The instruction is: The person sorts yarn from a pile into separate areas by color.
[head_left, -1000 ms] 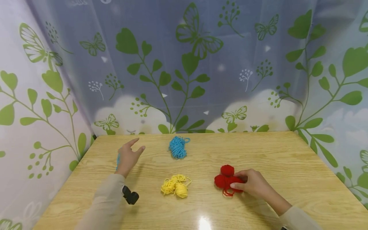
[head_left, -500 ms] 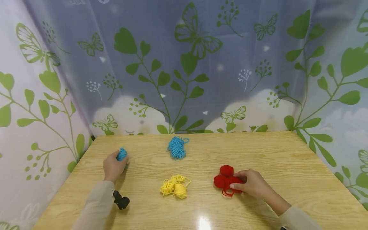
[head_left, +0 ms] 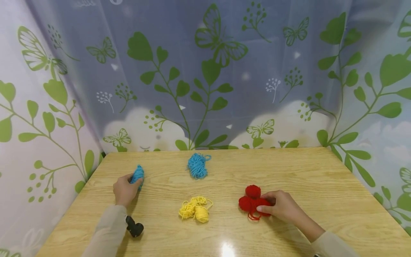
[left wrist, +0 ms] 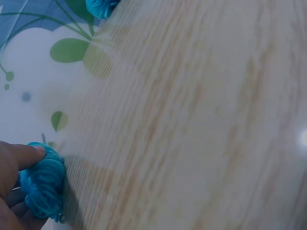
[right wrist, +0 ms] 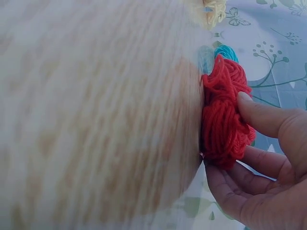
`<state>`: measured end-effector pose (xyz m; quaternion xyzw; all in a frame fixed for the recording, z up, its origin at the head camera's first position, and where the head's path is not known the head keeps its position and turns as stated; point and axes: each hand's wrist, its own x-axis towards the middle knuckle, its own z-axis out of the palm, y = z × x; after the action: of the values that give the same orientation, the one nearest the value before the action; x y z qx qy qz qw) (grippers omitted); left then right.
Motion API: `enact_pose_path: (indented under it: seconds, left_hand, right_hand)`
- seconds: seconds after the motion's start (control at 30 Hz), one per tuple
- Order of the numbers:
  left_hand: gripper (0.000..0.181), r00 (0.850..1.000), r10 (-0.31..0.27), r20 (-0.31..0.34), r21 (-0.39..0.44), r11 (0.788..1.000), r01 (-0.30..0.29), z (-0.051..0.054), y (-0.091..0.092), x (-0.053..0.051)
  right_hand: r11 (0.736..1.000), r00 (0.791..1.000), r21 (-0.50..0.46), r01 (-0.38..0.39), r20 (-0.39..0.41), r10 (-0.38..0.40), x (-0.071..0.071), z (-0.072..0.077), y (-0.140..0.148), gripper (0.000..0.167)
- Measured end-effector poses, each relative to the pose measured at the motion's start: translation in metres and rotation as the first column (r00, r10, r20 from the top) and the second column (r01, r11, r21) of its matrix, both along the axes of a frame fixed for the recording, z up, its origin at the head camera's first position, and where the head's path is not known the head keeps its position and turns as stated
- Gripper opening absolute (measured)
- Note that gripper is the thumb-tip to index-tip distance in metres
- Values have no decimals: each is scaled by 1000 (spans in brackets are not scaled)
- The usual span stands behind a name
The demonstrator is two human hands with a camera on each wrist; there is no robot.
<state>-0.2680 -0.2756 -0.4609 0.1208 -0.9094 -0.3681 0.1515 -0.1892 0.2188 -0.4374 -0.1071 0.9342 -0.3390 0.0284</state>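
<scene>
At the left of the table, my left hand (head_left: 125, 191) holds a small blue yarn ball (head_left: 138, 176) between thumb and fingers. The left wrist view shows the thumb laid across the top of this blue ball (left wrist: 44, 184). On the right side, my right hand (head_left: 282, 206) grips the nearest part of a cluster of red yarn balls (head_left: 247, 202), which rests on the table with a loose strand in front. Seen from the right wrist, the thumb presses the red yarn (right wrist: 223, 127) from one side and the fingers lie beneath and behind it.
A looser blue yarn bundle (head_left: 197, 166) lies near the table's back edge. Yellow yarn (head_left: 202, 214), a wound ball beside a loose tangle, sits between my hands. A patterned curtain (head_left: 179, 71) stands behind the wooden table (head_left: 273, 167).
My left hand, earlier raised with fingers spread, has moved left and down and taken hold of the blue yarn ball. More of that ball shows now. My right hand stays on the red yarn.
</scene>
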Motion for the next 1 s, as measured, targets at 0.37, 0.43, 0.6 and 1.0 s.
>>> enact_pose_path:
  seconds: [0.37,0.43,0.6,1.0]
  left_hand:
    - [47,999,40,-1,11,999,-40,-4,-6,-3]
    - [46,999,43,4,11,999,-43,-3,-6,-2]
    - [47,998,50,35,25,998,-51,-2,-5,0]
    - [50,994,67,82,50,996,-71,-4,-6,-4]
  right_hand:
    - [1000,1000,-1,17,20,-17,0,1,-1,45]
    - [1000,1000,-18,16,22,-16,-1,4,-2,45]
    - [998,1000,-62,8,-15,-9,-5,16,-3,47]
    - [997,992,-81,-8,-125,-2,-32,41,-37,47]
